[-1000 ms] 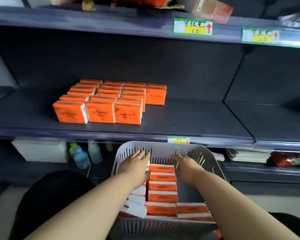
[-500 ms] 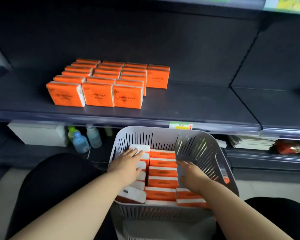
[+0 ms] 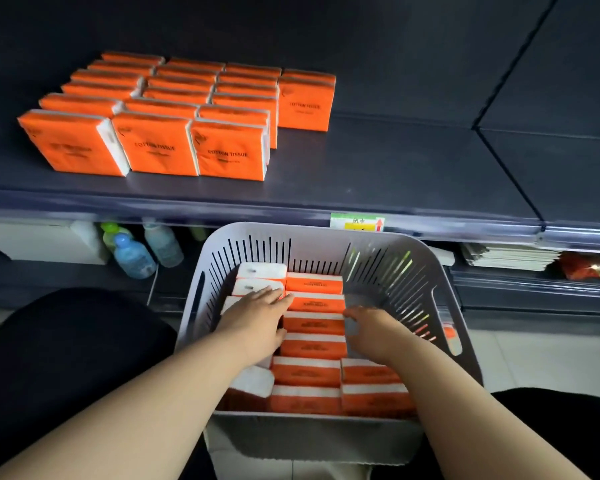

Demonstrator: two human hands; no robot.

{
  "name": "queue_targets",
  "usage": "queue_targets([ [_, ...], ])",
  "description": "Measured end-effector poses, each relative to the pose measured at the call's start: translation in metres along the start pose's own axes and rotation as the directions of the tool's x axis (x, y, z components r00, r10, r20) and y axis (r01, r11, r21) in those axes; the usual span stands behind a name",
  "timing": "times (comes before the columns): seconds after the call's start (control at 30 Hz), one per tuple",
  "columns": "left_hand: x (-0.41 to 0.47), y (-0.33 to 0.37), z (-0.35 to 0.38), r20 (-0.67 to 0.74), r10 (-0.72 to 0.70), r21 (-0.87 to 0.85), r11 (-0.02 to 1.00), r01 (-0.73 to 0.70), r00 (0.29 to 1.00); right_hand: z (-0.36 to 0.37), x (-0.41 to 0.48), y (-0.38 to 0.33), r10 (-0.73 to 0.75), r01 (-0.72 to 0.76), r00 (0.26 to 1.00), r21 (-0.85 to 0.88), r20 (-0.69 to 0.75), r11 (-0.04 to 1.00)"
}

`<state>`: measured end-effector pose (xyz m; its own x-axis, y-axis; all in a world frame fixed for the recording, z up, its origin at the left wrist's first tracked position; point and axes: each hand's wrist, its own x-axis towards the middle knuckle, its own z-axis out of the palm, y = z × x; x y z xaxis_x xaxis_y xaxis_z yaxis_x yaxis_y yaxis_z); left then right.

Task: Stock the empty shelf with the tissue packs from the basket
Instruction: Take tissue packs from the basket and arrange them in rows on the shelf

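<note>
the dark grey metal shelf (image 3: 378,168) carries orange cotton tissue packs (image 3: 160,147) standing in three rows of six, with one more pack (image 3: 307,102) upright beside them at the back right, nineteen in all. more packs fill the pale grey slotted plastic basket (image 3: 395,268), about twelve showing, where the left hand (image 3: 257,320) lies flat on the left column and the right hand (image 3: 371,330) curls at the middle column's edge; whether either grip has closed on a pack i cannot tell. three small plastic bottles (image 3: 132,258) and a stack of booklets (image 3: 510,256) sit on the shelf below.

Head view, one camera, tilted steeply down.
It looks forward from close above the basket (image 3: 388,244), with the shelf (image 3: 378,174) just beyond.
</note>
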<state>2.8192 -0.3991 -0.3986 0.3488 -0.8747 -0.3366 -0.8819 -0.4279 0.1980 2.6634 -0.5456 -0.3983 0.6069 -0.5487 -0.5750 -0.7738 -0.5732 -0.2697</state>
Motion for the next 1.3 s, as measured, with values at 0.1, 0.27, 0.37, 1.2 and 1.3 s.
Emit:
queue_targets([
  [0.1,0.003,0.005,0.001,0.015,0.009,-0.001,1.0,-0.009,1.0,-0.004,-0.005,0.004,0.022,0.012,0.992,-0.264,0.124,0.964],
  [0.27,0.002,0.008,0.001,0.029,0.039,-0.001,0.999,-0.039,0.999,-0.006,-0.015,0.017,0.09,0.007,0.969,-0.393,0.228,0.92],
  [0.37,-0.002,0.015,0.0,0.009,0.086,0.016,0.996,-0.086,0.996,-0.003,-0.017,0.023,0.127,-0.015,0.956,-0.386,0.265,0.922],
  [1.2,-0.014,0.13,-0.017,0.221,0.08,-0.002,0.997,-0.082,0.972,-0.051,-0.039,0.022,0.057,-0.027,0.997,-0.471,0.049,0.882],
  [1.3,-0.027,0.112,-0.031,0.112,0.085,-0.116,0.991,-0.072,0.99,-0.068,-0.044,0.027,0.013,-0.02,1.0,-0.422,-0.019,0.906],
])
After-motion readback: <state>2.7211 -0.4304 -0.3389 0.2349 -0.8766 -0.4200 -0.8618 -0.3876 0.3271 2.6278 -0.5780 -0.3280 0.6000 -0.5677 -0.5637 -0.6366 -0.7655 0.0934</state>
